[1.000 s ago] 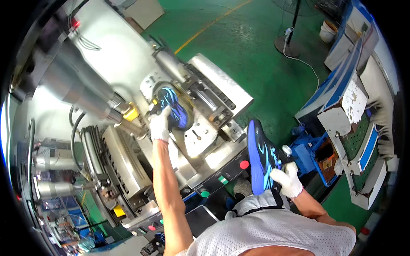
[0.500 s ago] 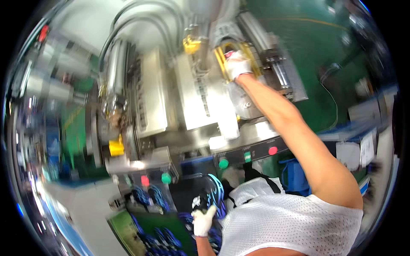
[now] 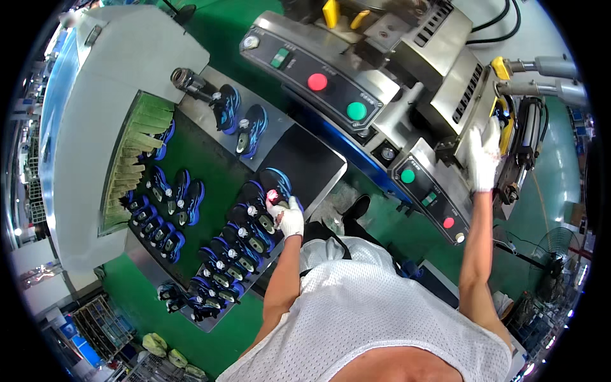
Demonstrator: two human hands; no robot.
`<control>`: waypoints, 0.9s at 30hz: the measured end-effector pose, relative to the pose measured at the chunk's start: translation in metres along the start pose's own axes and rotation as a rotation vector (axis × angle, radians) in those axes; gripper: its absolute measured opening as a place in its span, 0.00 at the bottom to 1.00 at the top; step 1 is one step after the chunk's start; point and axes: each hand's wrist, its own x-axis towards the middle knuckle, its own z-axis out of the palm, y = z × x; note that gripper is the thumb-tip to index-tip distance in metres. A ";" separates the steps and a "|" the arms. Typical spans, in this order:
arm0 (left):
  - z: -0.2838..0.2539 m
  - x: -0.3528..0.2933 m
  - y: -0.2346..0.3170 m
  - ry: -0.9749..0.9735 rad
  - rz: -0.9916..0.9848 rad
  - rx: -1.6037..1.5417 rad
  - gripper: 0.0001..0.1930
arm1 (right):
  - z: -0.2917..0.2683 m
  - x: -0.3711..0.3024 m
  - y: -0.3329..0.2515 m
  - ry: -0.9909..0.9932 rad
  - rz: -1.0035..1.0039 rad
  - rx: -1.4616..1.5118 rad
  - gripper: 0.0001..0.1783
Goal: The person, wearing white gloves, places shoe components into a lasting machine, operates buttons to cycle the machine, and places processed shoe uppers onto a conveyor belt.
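- Pulled back since the earlier frame: my right grip, out of the yellow-edged frame to its near side, while my view has swung left.
- Close to my white mesh shirt, my left grip pinches the blue-and-black shoe near its opening, thumb on one side, fingers on the other.
- That shoe is at the top end of a row of similar shoes, on the edge of the green-topped counter, next to a black panel.
- Beyond the panel, two more shoes lie side by side.
- Across the counter, a smaller group sits by the green strips of a grey hood.
- Past a control panel with green and red buttons, my right grip is spread, fingers extended; something dark and blue shows behind the fingertips, too covered to tell.
- Farther right, a floor fan stands.
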 end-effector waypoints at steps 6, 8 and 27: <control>-0.096 0.002 0.009 -0.346 0.277 -0.327 0.36 | 0.120 -0.150 -0.017 -0.451 -0.372 -0.646 0.54; -0.134 0.005 0.009 -0.227 0.478 -0.249 0.35 | 0.107 -0.153 -0.042 -0.500 -0.301 -0.531 0.57; -0.112 0.080 0.018 -0.561 0.537 -0.210 0.29 | 0.143 -0.295 -0.270 -0.834 0.698 0.396 0.53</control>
